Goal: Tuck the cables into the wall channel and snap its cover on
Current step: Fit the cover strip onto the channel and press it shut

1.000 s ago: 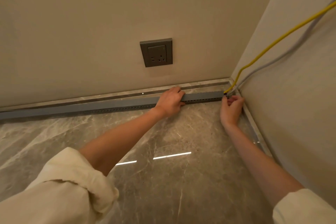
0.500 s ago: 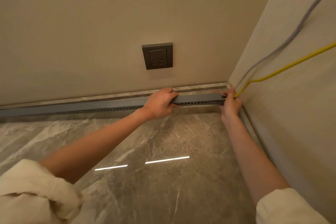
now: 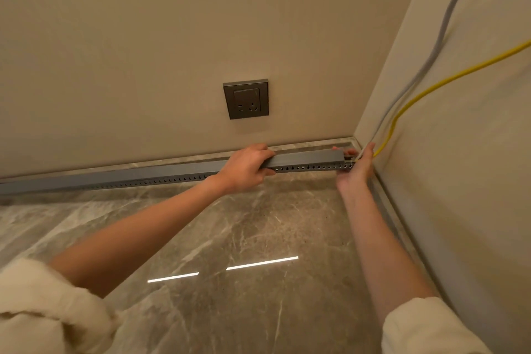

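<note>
Head view shows a long grey perforated plastic wall channel [image 3: 304,162] along the skirting above the marble floor [image 3: 258,238], its right end raised. Left hand [image 3: 244,169] has fingers wrapped around it; right hand [image 3: 356,167] fingers pinch a yellow cable [image 3: 431,89] and grey cable [image 3: 439,37] at the channel's end.

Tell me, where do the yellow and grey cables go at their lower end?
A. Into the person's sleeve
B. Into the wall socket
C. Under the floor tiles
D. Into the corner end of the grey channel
D: the yellow cable and grey cable run down the side wall to the channel end, where the right hand is.
</note>
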Demonstrator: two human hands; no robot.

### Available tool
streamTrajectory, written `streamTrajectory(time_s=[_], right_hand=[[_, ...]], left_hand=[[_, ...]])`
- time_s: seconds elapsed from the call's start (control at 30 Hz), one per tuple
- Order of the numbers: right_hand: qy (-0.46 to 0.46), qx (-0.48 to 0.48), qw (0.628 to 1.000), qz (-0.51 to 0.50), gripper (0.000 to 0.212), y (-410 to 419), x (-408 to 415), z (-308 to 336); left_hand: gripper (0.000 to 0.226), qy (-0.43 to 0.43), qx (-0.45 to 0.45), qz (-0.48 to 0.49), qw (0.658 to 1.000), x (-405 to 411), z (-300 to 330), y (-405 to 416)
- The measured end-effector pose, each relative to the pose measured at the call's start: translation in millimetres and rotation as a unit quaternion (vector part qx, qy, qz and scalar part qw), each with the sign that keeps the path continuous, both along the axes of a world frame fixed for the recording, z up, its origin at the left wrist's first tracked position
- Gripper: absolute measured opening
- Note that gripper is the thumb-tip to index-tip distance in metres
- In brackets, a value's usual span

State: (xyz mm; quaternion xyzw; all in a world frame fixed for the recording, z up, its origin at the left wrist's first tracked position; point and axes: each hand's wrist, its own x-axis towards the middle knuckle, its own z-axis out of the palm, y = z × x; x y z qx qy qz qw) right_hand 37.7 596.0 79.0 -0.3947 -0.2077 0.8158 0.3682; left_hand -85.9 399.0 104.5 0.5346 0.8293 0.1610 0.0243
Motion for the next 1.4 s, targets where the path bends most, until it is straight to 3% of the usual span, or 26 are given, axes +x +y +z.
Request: streamTrajectory(time_s=[0.1,0.23,0.37,0.77,1.07,1.23,1.4], right_hand=[[0.093,-0.07,0.993,0.001,0.033,-19.8,-1.7,1.3],[0.206,-0.155,0.966,0.002,0.047,-31.0,-4.8,0.6],[0.205,-0.143,0.968,0.003,0.031,-26.4,-4.1,0.8],[0.263,-0.11,0.958,0.017,0.041,-28.2,-2.2,2.0],[0.262,-0.128,0.956,-0.016,0.044,-30.0,-3.2,6.4],[0.244,-0.161,0.955,-0.042,0.035,-30.3,-3.3,8.2],[0.268,-0.186,0.945,-0.022,0.04,-28.2,-4.2,8.1]], left_hand=[[0.027,-0.004,-0.001,-0.001,1.0,1.2,0.2,-1.0],[0.028,-0.019,-0.018,-0.009,1.0,1.6,3.2,-3.1],[0.024,-0.033,-0.042,-0.027,0.998,0.7,6.0,-4.2],[0.025,-0.109,-0.166,-0.07,0.978,-3.1,24.6,17.0],[0.026,-0.202,-0.143,-0.078,0.966,2.2,25.9,22.5],[0.026,-0.171,-0.14,-0.084,0.972,5.7,24.8,27.2],[0.037,-0.026,-0.093,-0.075,0.992,11.0,8.7,22.3]])
